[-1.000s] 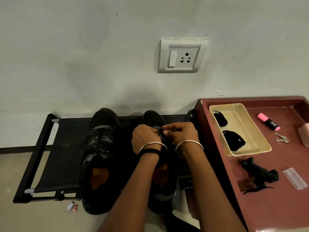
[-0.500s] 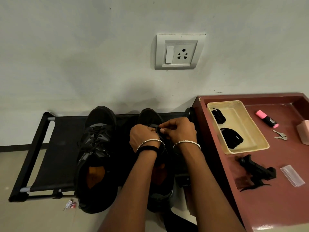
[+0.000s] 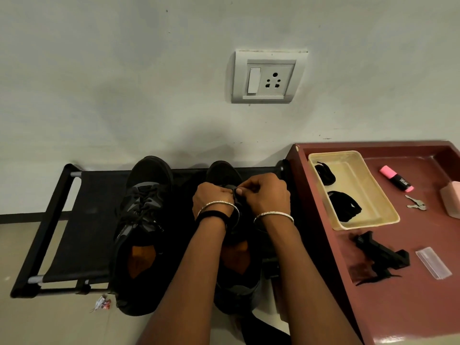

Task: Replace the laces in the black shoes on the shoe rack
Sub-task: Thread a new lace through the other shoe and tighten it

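Two black shoes stand side by side on a low black shoe rack [image 3: 62, 220] against the wall. The left shoe [image 3: 142, 235] is laced with black laces. Both my hands work over the upper part of the right shoe [image 3: 221, 171]. My left hand [image 3: 212, 197] and my right hand [image 3: 265, 195] are curled, and their fingertips pinch a black lace between them above the shoe's tongue. My hands and forearms hide most of that shoe's lacing. Two black lace bundles [image 3: 344, 207] lie in a cream tray [image 3: 373, 185] on the right.
A maroon table [image 3: 423, 307] stands right of the rack. On it lie a pink highlighter [image 3: 397, 181], keys [image 3: 415, 204], a black object with loose lace [image 3: 380, 255], a clear plastic sleeve [image 3: 433, 262] and a pink block [image 3: 451, 199]. A wall socket [image 3: 268, 77] is above. A wrapper [image 3: 100, 305] lies on the floor.
My hands stay on the right shoe and have drawn slightly closer together, fingers working the lace. The view shifted a little; the shoes and the table items have not moved.
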